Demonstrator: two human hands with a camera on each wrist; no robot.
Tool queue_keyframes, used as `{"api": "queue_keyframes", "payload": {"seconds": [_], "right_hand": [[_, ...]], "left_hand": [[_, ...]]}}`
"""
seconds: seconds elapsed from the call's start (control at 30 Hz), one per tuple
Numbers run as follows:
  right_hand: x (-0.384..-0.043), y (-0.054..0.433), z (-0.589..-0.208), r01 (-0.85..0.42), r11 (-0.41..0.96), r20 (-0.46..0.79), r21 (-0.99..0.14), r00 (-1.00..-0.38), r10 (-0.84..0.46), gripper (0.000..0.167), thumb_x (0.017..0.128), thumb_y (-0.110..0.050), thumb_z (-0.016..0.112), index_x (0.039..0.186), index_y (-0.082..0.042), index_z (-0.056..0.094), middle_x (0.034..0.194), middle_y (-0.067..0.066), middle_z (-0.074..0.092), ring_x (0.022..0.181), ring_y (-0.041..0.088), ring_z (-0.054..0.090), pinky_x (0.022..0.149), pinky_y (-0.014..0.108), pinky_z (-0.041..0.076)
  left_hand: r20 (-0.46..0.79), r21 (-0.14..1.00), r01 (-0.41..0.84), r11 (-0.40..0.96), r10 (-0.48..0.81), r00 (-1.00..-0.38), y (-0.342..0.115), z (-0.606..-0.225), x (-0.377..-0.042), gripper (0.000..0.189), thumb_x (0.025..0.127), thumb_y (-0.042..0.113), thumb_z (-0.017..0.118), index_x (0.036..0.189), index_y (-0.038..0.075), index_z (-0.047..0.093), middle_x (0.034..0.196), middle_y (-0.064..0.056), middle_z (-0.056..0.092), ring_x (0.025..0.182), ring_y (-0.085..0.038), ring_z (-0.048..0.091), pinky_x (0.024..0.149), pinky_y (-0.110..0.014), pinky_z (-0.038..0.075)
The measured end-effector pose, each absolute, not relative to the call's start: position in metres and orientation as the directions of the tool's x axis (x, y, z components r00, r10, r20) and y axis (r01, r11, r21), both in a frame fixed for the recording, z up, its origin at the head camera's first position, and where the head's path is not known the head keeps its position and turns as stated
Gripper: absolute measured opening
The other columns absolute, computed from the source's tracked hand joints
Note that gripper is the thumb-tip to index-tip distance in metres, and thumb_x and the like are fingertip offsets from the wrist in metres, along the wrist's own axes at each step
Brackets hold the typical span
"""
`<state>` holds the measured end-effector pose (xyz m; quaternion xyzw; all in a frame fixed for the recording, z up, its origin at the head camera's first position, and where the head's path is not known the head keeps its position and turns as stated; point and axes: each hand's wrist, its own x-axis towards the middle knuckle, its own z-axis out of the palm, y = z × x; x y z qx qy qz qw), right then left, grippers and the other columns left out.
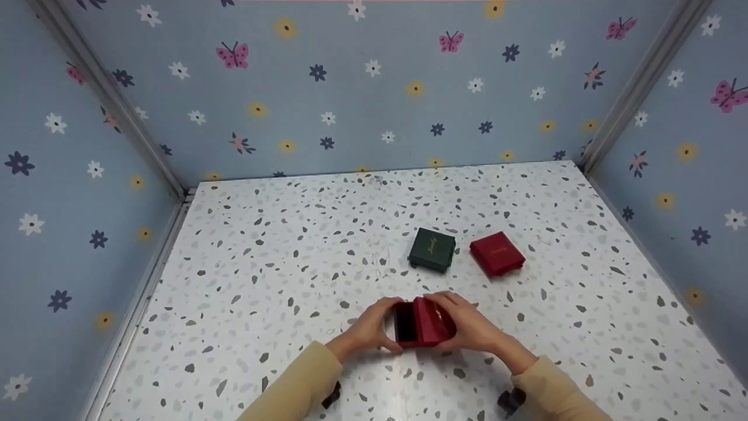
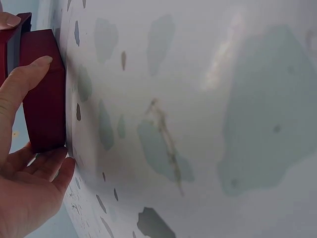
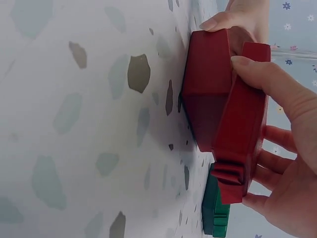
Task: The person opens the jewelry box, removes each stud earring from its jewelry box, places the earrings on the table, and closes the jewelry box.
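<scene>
A red hinged jewelry box (image 1: 422, 323) stands on the speckled white table (image 1: 280, 245) near the front edge, its lid part open and its dark inside showing. My left hand (image 1: 368, 330) grips the box base (image 2: 44, 94) from the left, thumb and fingers curled round it. My right hand (image 1: 470, 324) holds the lid (image 3: 241, 124) from the right, fingers curled over its edge. In the right wrist view the base (image 3: 205, 84) rests on the table, with the lid tilted off it.
A dark green closed box (image 1: 432, 249) and a second red closed box (image 1: 497, 253) lie side by side behind the hands, the green box (image 3: 215, 213) also in the right wrist view. Flowered blue walls (image 1: 374, 88) enclose the table on three sides.
</scene>
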<state>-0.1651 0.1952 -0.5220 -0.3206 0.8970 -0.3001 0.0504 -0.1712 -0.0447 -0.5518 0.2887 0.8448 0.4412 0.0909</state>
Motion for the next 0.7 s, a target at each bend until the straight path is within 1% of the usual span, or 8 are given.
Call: {"api": "queue_keyframes", "payload": {"seconds": [0.2, 0.37, 0.7], "right_hand": [[-0.166, 0.189, -0.523, -0.564, 0.610, 0.116, -0.557, -0.780, -0.615, 0.089, 0.058, -0.035, 0.081, 0.132, -0.014, 0.037, 0.121, 0.001, 0.043, 0.106, 0.015, 0.042, 0.084, 0.037, 0.043], [-0.168, 0.184, -0.523, -0.567, 0.618, 0.121, -0.545, -0.782, -0.611, 0.091, 0.056, -0.036, 0.081, 0.132, -0.014, 0.037, 0.122, 0.003, 0.043, 0.107, 0.017, 0.042, 0.084, 0.037, 0.043], [-0.171, 0.175, -0.523, -0.539, 0.628, 0.070, -0.562, -0.787, -0.613, 0.092, 0.056, -0.036, 0.081, 0.134, -0.015, 0.036, 0.122, 0.003, 0.043, 0.107, 0.017, 0.042, 0.086, 0.038, 0.041]], "left_hand": [[0.127, 0.805, 0.425, 0.415, 0.579, -0.806, -0.046, -0.553, -0.172, 0.086, 0.051, 0.012, 0.085, 0.123, -0.003, 0.041, 0.118, -0.009, 0.049, 0.111, -0.022, 0.045, 0.097, -0.030, 0.031], [0.125, 0.798, 0.427, 0.425, 0.576, -0.808, -0.045, -0.553, -0.171, 0.086, 0.051, 0.012, 0.084, 0.124, -0.003, 0.040, 0.118, -0.010, 0.049, 0.111, -0.022, 0.045, 0.098, -0.030, 0.031], [0.094, 0.808, 0.396, 0.435, 0.569, -0.817, -0.045, -0.552, -0.171, 0.090, 0.051, 0.011, 0.084, 0.128, 0.000, 0.037, 0.123, -0.011, 0.047, 0.115, -0.022, 0.042, 0.099, -0.031, 0.029]]}}
